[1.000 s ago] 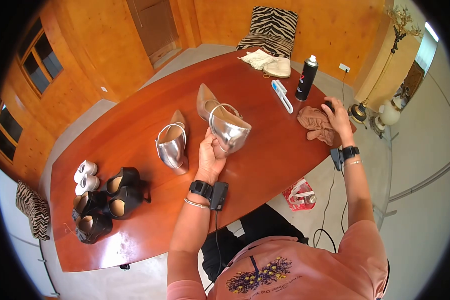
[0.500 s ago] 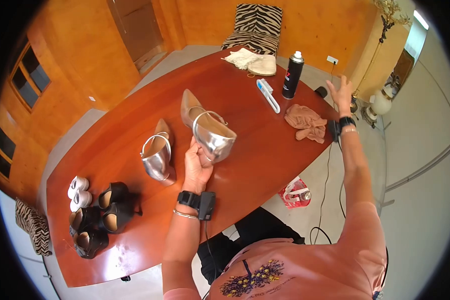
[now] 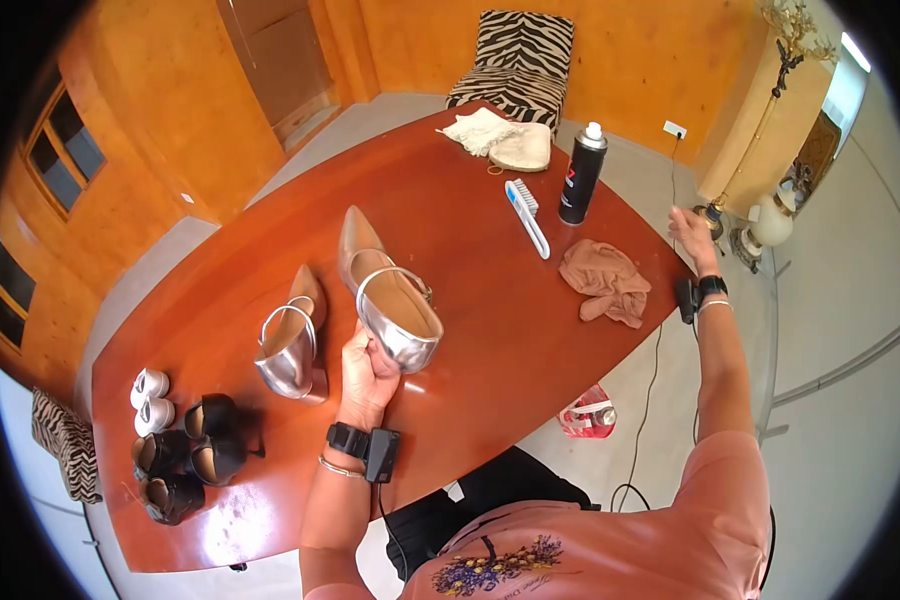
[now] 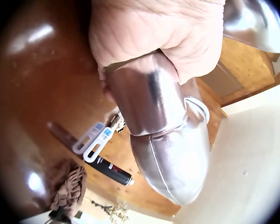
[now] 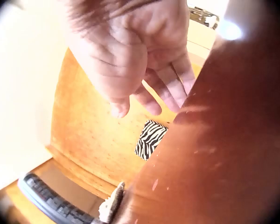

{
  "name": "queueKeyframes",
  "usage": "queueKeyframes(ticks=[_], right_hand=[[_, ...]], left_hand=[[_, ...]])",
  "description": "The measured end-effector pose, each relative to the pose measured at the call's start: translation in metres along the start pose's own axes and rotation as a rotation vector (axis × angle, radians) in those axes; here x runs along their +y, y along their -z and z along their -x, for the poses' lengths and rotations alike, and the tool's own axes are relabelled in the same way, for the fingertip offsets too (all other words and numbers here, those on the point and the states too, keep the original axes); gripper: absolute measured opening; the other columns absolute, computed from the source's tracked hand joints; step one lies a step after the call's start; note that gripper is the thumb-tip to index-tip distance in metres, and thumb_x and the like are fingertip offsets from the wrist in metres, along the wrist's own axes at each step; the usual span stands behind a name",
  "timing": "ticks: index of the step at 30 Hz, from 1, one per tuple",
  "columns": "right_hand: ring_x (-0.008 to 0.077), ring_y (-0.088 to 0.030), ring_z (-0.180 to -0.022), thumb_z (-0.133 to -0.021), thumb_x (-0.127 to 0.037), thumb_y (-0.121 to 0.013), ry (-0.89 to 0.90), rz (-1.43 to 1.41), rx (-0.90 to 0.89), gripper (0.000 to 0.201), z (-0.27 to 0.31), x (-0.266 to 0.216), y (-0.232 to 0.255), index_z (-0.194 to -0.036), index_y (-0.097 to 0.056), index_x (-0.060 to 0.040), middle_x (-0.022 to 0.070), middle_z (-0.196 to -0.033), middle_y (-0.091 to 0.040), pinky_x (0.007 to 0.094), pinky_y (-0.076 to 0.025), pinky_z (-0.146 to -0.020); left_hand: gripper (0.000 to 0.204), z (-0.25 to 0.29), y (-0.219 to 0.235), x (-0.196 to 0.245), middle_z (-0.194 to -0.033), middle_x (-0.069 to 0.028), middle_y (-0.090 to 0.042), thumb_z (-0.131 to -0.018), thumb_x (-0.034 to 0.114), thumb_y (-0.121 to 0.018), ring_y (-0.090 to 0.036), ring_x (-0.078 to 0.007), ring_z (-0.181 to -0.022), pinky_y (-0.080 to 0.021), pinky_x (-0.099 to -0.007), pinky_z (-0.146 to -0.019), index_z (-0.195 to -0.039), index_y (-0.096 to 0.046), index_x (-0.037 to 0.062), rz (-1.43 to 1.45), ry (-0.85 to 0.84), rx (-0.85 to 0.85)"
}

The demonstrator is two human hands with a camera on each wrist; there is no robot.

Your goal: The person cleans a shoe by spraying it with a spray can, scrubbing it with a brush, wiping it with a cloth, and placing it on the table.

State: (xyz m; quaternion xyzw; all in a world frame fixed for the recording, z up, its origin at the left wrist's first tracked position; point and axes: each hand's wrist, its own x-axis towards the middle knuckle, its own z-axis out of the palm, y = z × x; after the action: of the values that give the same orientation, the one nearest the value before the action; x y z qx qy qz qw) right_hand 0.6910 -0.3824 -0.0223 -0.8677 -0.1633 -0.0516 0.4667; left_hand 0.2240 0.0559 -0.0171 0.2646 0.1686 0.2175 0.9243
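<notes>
My left hand [image 3: 368, 378] grips a silver pump [image 3: 412, 345] by its block heel and holds it above the table, its beige pointed toe facing away. In the left wrist view the fingers wrap the shiny heel [image 4: 149, 95]. The matching pump [image 3: 288, 362] stands on the table to its left. Past the table's right edge, my right hand [image 3: 694, 238] is raised with nothing in it; the right wrist view shows a bare palm [image 5: 130, 51] and loosely bent fingers. Nearest to it lies a crumpled brown cloth [image 3: 605, 280]. Beyond are a white brush [image 3: 526, 218] and black spray can [image 3: 582, 182].
Several black heeled shoes [image 3: 175, 495] and a pair of small white shoes [image 3: 152, 415] stand at the table's left. A cream pad [image 3: 520, 150] and white cloth [image 3: 478, 130] lie at the far end. A red-and-white bag [image 3: 588, 412] is on the floor.
My right hand has left the cloth's side, stretched out past the table edge, then drawn back with looser fingers. A small black thing at that edge is no longer visible. The left hand keeps its pump.
</notes>
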Motion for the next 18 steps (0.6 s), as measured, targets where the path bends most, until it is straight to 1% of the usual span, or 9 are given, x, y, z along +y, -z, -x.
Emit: queueKeyframes(ticks=[1,2,3,5,8,10,11,16,18], right_hand=[[0.0171,-0.066,-0.067,-0.1,-0.043,-0.059,-0.012,-0.07,0.119,0.052,0.014,0.0,0.005,-0.104,-0.07,0.0069,0.0093,-0.082,-0.069,0.0305,-0.056,-0.069],[0.0171,-0.066,-0.067,-0.1,-0.043,-0.059,-0.018,-0.07,0.121,0.052,0.029,0.005,0.01,-0.104,-0.07,0.0069,0.0093,-0.082,-0.069,0.0305,-0.056,-0.069],[0.0164,-0.066,-0.068,-0.101,-0.039,-0.059,-0.019,-0.17,0.234,0.047,0.045,0.01,0.016,-0.102,-0.07,0.0068,0.0088,-0.08,-0.068,0.0302,-0.056,-0.066],[0.0138,-0.064,-0.065,-0.103,-0.028,-0.058,-0.069,-0.273,0.389,0.036,0.074,0.036,0.024,-0.097,-0.069,0.0055,0.0071,-0.074,-0.065,0.0283,-0.056,-0.058],[0.0127,-0.062,-0.06,-0.104,-0.028,-0.057,-0.154,-0.238,0.425,0.036,0.129,0.081,0.027,-0.094,-0.069,0.0049,0.0066,-0.072,-0.064,0.0285,-0.055,-0.055],[0.0117,-0.059,-0.057,-0.104,-0.026,-0.057,-0.217,-0.25,0.453,0.035,0.177,0.099,0.018,-0.088,-0.067,0.0034,0.0048,-0.068,-0.062,0.0287,-0.054,-0.052],[0.0117,-0.059,-0.056,-0.104,-0.025,-0.057,-0.257,-0.292,0.453,0.034,0.202,0.115,0.01,-0.086,-0.065,0.0028,0.0044,-0.067,-0.061,0.0289,-0.053,-0.052],[0.0129,-0.058,-0.052,-0.103,-0.023,-0.057,-0.49,-0.29,0.481,0.034,0.345,0.148,-0.049,-0.08,-0.063,0.002,0.0049,-0.062,-0.058,0.0299,-0.052,-0.047],[0.0147,-0.059,-0.053,-0.103,-0.022,-0.057,-0.657,-0.287,0.393,0.032,0.394,0.158,-0.07,-0.083,-0.064,0.002,0.0067,-0.065,-0.062,0.0302,-0.052,-0.048]], left_hand=[[0.035,-0.001,0.001,0.0,-0.125,-0.0131,-0.068,-0.102,0.017,-0.044,-0.064,-0.0251,-0.117,-0.049,-0.0398,-0.105,-0.128,-0.059,-0.0016,-0.005,-0.006,-0.009],[0.035,-0.002,0.005,0.001,-0.125,-0.013,-0.068,-0.103,0.017,-0.043,-0.064,-0.025,-0.116,-0.049,-0.0396,-0.105,-0.128,-0.059,-0.0015,-0.009,-0.013,-0.02],[0.034,-0.007,0.019,0.002,-0.134,-0.0073,-0.063,-0.1,0.013,-0.047,-0.058,-0.0214,-0.126,-0.041,-0.04,-0.114,-0.133,-0.053,0.0066,-0.024,0.009,-0.114],[0.033,-0.011,0.028,0.002,-0.133,-0.007,-0.063,-0.1,0.013,-0.048,-0.058,-0.0211,-0.125,-0.041,-0.0395,-0.114,-0.131,-0.054,0.0066,-0.027,0.005,-0.139],[0.029,-0.016,0.029,0.002,-0.13,-0.0064,-0.065,-0.1,0.013,-0.048,-0.06,-0.0199,-0.122,-0.043,-0.0364,-0.111,-0.127,-0.055,0.0065,-0.043,-0.004,-0.173],[0.033,-0.016,0.023,0.001,-0.121,-0.0108,-0.07,-0.103,0.017,-0.043,-0.067,-0.0252,-0.108,-0.052,-0.0416,-0.099,-0.123,-0.062,-0.0005,-0.012,-0.06,-0.051],[0.032,-0.028,0.043,0.002,-0.121,-0.0106,-0.07,-0.104,0.019,-0.042,-0.068,-0.0256,-0.107,-0.052,-0.042,-0.099,-0.122,-0.062,0.0004,-0.02,-0.044,-0.113],[0.033,-0.023,0.031,0.002,-0.122,-0.0105,-0.07,-0.104,0.02,-0.042,-0.067,-0.0269,-0.108,-0.052,-0.043,-0.098,-0.123,-0.062,0.0027,-0.01,-0.032,-0.125],[0.033,-0.023,0.029,0.002,-0.121,-0.0103,-0.07,-0.104,0.021,-0.042,-0.067,-0.0278,-0.108,-0.052,-0.0451,-0.097,-0.123,-0.062,0.0025,-0.011,-0.036,-0.113]])
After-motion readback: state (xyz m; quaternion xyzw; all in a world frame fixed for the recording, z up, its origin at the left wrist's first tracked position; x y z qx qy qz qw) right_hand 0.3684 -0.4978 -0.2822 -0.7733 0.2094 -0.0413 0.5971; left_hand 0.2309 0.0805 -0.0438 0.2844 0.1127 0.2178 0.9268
